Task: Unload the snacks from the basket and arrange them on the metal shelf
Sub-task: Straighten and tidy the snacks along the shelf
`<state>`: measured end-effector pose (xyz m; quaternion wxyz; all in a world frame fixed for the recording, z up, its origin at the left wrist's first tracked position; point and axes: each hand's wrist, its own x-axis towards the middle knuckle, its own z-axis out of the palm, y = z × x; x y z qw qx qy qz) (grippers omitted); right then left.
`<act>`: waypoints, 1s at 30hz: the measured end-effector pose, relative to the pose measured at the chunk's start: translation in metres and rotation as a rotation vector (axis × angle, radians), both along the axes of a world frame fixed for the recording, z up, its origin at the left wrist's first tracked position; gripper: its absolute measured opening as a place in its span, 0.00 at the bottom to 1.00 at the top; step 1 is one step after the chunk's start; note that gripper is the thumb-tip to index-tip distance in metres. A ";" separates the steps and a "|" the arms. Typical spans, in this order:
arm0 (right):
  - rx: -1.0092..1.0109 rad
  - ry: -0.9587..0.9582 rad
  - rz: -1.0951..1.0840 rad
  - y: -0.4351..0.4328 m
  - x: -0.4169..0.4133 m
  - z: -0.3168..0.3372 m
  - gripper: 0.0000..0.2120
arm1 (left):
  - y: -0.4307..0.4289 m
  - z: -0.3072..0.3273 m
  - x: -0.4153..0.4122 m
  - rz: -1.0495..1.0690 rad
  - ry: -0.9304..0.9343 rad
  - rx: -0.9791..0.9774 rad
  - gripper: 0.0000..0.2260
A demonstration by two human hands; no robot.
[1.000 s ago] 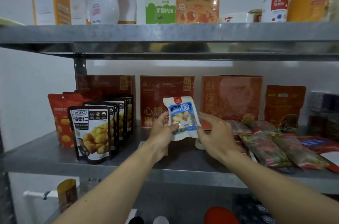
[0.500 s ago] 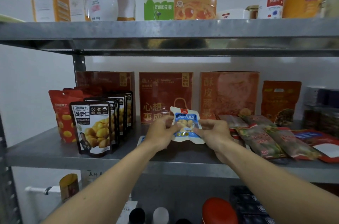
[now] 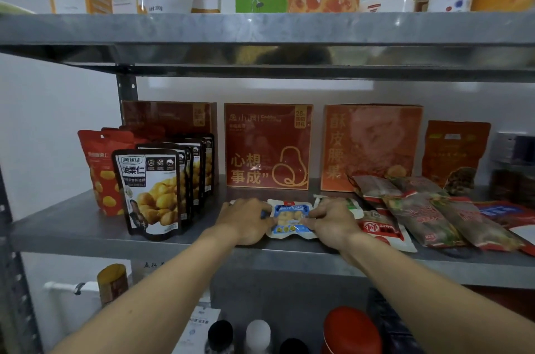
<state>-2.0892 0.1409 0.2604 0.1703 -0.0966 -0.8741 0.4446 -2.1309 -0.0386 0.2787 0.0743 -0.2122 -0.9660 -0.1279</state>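
A small blue-and-white snack packet [image 3: 290,219] lies flat on the middle metal shelf [image 3: 72,226], close to its front edge. My left hand [image 3: 246,220] pinches the packet's left side and my right hand [image 3: 333,222] pinches its right side, fingers curled down on it. Another white packet [image 3: 351,206] pokes out from behind my right hand. The basket is out of view.
Black chestnut pouches [image 3: 150,191] and red pouches [image 3: 97,168] stand at the left. Three red boxes [image 3: 267,146] line the back wall. Flat snack packs [image 3: 419,214] lie to the right. The upper shelf [image 3: 260,32] holds bottles and boxes. Bottle caps [image 3: 257,330] show below.
Both hands lowered the blue-and-white packet from upright in the air to flat on the shelf, keeping hold of its two sides.
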 end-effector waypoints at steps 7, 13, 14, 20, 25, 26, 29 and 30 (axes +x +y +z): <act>0.099 -0.050 -0.003 0.000 0.005 0.013 0.16 | 0.002 0.007 -0.003 -0.023 0.025 0.069 0.15; 0.098 0.026 -0.071 0.021 -0.003 0.028 0.10 | 0.015 0.022 -0.014 -0.092 0.017 0.151 0.14; 0.110 0.050 -0.090 0.026 -0.005 0.030 0.09 | 0.018 0.024 -0.018 -0.109 0.004 0.163 0.14; 0.347 -0.055 -0.232 0.054 -0.021 0.036 0.12 | 0.045 0.030 -0.040 -0.140 0.001 0.165 0.15; 0.452 -0.197 -0.265 0.059 -0.028 0.031 0.13 | 0.070 0.024 -0.051 -0.233 -0.072 0.127 0.16; 0.443 -0.211 -0.269 0.060 -0.030 0.030 0.13 | 0.075 0.022 -0.053 -0.244 -0.086 0.128 0.15; 0.332 -0.192 -0.280 0.062 -0.036 0.030 0.16 | 0.086 0.016 -0.058 -0.274 -0.114 0.138 0.15; 0.289 -0.173 -0.285 0.062 -0.038 0.030 0.18 | 0.088 0.014 -0.059 -0.281 -0.124 0.137 0.15</act>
